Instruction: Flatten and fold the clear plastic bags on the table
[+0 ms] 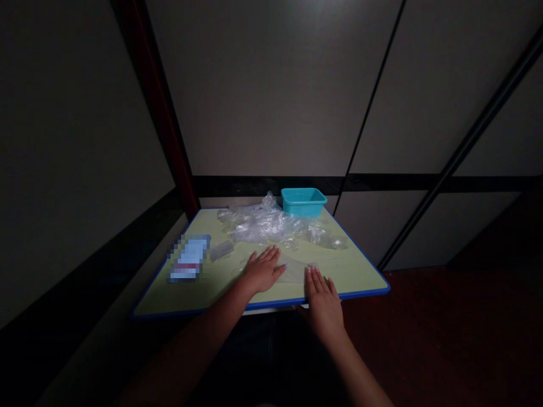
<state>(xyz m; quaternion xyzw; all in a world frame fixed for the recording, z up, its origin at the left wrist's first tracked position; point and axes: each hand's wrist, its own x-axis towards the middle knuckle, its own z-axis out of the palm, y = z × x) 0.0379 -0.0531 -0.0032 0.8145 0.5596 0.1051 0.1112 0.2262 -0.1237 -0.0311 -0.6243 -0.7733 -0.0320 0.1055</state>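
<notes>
On the pale yellow-green table [360,274] a thin clear plastic sheet or bag [294,272] lies flat near the front edge. My left hand [263,270] rests palm down over its left part, fingers stretched out. At the sheet's right end, my right hand [323,299] also lies flat with its fingers extended. Neither hand grips anything. Just beyond my hands spreads a loose heap of crumpled clear plastic bags [267,226]. The sheet's outline is faint, so its exact edges are hard to make out.
A turquoise plastic basin [303,203] stands at the back right of the table. On the left lies a blurred-out flat blue-white object [189,259], with a small folded grey-clear piece [222,250] beside it. Panelled wall [271,102] rises directly behind the table.
</notes>
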